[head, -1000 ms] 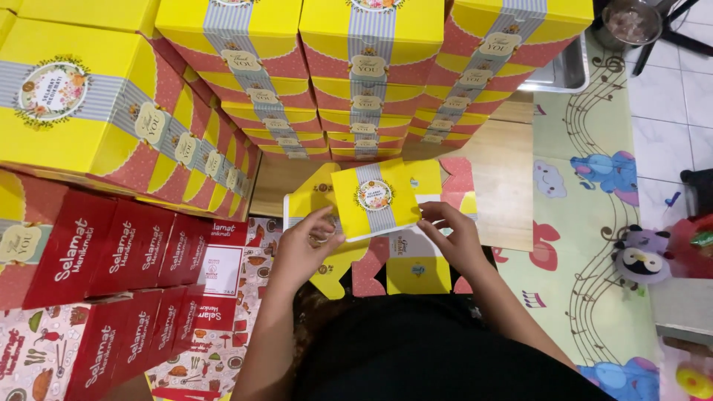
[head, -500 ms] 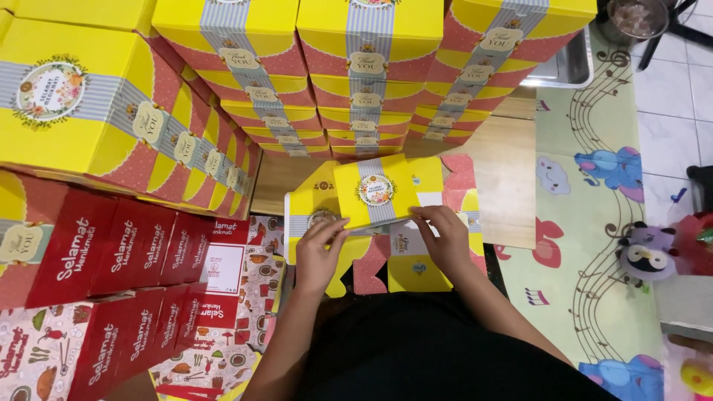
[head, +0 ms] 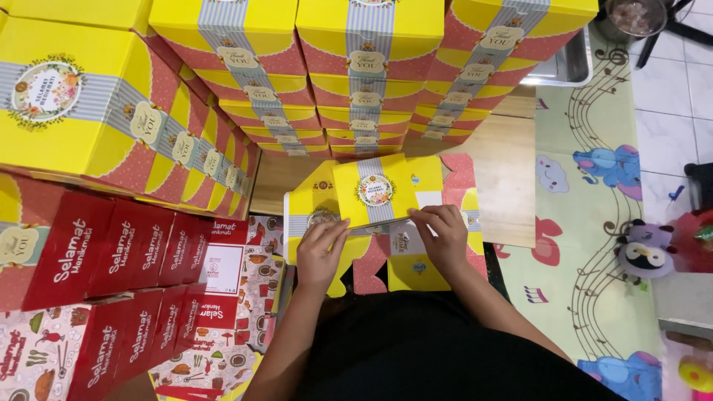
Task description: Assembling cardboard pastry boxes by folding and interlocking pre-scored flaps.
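Below my chest, both forearms reach forward and angle inward over a half-folded yellow gift box (head: pixel 375 191) lying on its unfolded flaps. My left hand (head: pixel 321 249) rests with curled fingers pressing the box's near left edge, partly closed on the cardboard. My right hand (head: pixel 443 236) presses flat-fingered on the near right edge, not gripping around anything. Ahead rise stacked yellow boxes (head: pixel 364 74) with red scalloped sides; more stand to my left above red sleeves (head: pixel 111 256). A patterned play mat (head: pixel 594 223) lies to my right, with a plush toy (head: pixel 645 251).
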